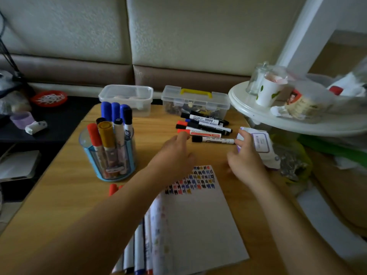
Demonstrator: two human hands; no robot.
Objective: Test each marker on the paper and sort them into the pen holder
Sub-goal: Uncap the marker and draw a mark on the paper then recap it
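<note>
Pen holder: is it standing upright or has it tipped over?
Upright. The pen holder stands on its base on the table, and the markers in it stand caps up.

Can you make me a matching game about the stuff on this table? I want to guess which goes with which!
Things:
1. pen holder
2. paper
3. toolbox
4. marker pile

Clues:
A. has a yellow handle on top
B. has colourful test marks along its far edge
C. lies flat between the paper and the toolbox
D. is blue and see-through, with markers standing inside

Pairs: 1-D, 2-B, 3-A, 4-C
</note>
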